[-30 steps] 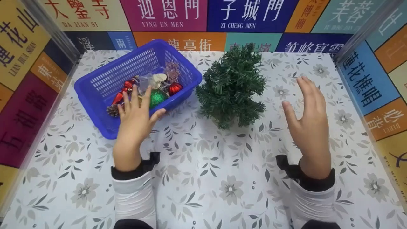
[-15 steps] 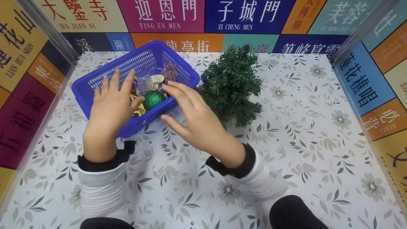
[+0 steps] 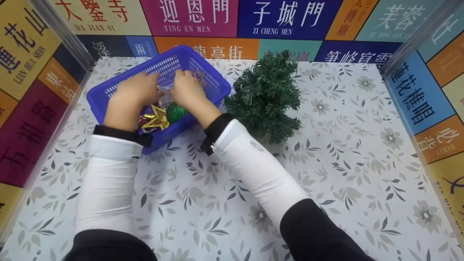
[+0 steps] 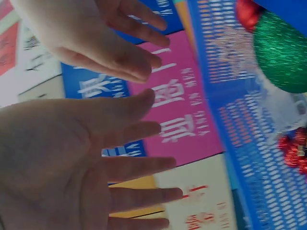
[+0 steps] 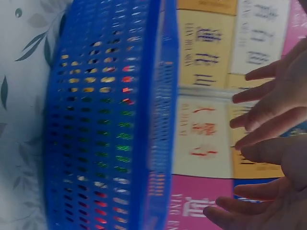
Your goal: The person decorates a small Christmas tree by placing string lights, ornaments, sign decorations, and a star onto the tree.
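Note:
A blue plastic basket (image 3: 174, 135) holds Christmas ornaments, and both hands reach down into it in the head view. My left hand (image 3: 135, 90) is over the left part; the right hand (image 3: 189, 92) is beside it on the right. Between them shows clear plastic (image 3: 166, 98). A glittery green ball (image 3: 177, 111) and a gold star (image 3: 156, 119) lie close below. Fingertips are partly hidden in the head view. Both wrist views show the left hand (image 4: 53, 153) and right hand (image 5: 268, 201) with fingers extended and nothing held.
A small artificial Christmas tree (image 3: 266, 96) stands right of the basket on a floral tablecloth (image 3: 326, 174). Colourful lettered panels (image 3: 203, 18) wall the back and sides. Red glittery ornaments (image 4: 293, 149) and a red ball (image 4: 248, 14) also lie in the basket.
The right hand has swung left from beyond the tree to the basket. My left hand has moved left and further over the basket, and both hands have lowered into it.

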`<state>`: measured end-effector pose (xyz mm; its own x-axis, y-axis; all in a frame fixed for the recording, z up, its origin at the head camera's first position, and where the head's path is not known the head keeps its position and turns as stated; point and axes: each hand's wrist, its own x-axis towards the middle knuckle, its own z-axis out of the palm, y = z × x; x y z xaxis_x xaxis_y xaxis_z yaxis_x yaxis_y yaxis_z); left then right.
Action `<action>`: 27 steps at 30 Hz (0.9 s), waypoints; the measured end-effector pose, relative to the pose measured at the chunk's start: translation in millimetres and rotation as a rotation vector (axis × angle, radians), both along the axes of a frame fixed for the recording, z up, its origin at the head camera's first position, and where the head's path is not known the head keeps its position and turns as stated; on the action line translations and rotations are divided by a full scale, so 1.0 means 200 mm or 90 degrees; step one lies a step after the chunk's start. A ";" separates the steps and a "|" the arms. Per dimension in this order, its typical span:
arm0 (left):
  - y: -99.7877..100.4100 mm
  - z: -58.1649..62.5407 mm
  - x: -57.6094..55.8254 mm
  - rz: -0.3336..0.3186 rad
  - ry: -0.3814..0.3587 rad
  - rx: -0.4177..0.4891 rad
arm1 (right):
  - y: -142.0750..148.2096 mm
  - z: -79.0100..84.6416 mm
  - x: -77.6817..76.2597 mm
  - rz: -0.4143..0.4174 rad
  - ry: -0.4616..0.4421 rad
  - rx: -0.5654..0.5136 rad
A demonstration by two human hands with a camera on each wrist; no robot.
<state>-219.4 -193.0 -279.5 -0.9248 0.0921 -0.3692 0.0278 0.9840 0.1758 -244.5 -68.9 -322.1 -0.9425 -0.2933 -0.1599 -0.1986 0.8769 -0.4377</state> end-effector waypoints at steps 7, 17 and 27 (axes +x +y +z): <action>-0.04 -0.09 -0.21 0.057 -0.152 0.078 | -0.07 -0.11 -0.17 -0.043 -0.056 0.064; -0.06 -0.24 -0.32 0.183 -0.168 0.140 | -0.03 -0.18 -0.28 0.125 -0.142 0.165; -0.03 -0.30 -0.32 0.129 -0.201 0.079 | 0.01 -0.22 -0.25 0.125 -0.245 0.118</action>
